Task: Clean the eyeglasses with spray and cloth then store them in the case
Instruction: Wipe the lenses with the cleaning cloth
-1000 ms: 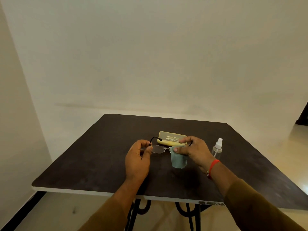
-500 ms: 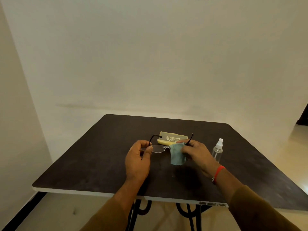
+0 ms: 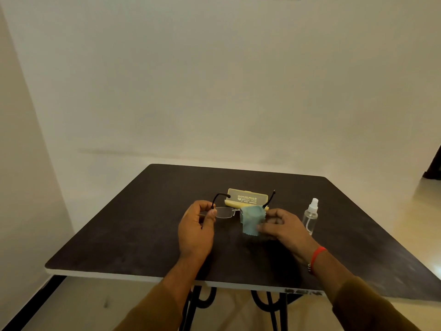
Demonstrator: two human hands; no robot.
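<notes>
Rimless eyeglasses point(image 3: 224, 212) with thin black temples hover just above the dark table point(image 3: 133, 232). My left hand point(image 3: 196, 229) pinches their left end at the hinge. My right hand point(image 3: 281, 226) holds a light blue cloth point(image 3: 253, 219) draped over the right lens, which is hidden by it. Behind the glasses lies a yellow case point(image 3: 247, 199), open, with printed text on its lid. A clear spray bottle point(image 3: 310, 216) with a white nozzle stands upright to the right of my right hand.
The table's white front edge point(image 3: 167, 279) runs just below my forearms, with black metal legs under it. A pale wall rises behind the table. Bare floor shows at the right and lower left.
My right hand slid from above the right lens down toward me, dragging the cloth over that lens. The right temple now stands free. My left hand kept its grip.
</notes>
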